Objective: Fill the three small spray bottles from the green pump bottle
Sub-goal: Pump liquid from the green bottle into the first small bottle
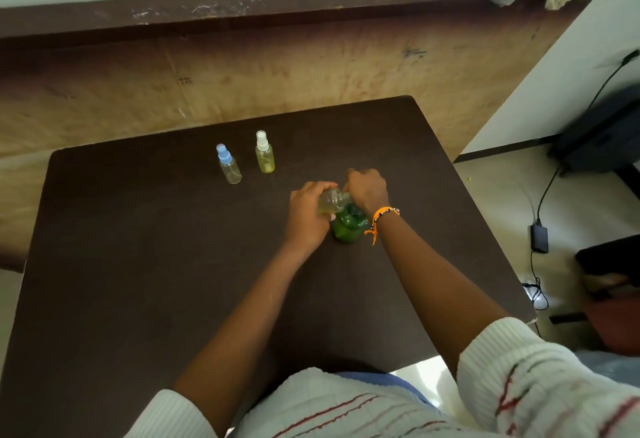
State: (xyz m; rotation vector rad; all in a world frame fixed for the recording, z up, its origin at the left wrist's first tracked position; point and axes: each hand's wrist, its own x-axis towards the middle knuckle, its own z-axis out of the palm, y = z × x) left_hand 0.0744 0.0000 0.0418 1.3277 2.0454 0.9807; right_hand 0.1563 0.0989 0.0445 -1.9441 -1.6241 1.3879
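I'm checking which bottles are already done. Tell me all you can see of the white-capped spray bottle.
The white-capped bottle is small, of clear plastic, with a white spray head under a see-through cover. It holds yellow-green liquid nearly to the shoulder, and a thin dip tube shows inside. It stands upright on the dark table, far side, right of the blue-capped bottle, apart from it. No hand touches it.
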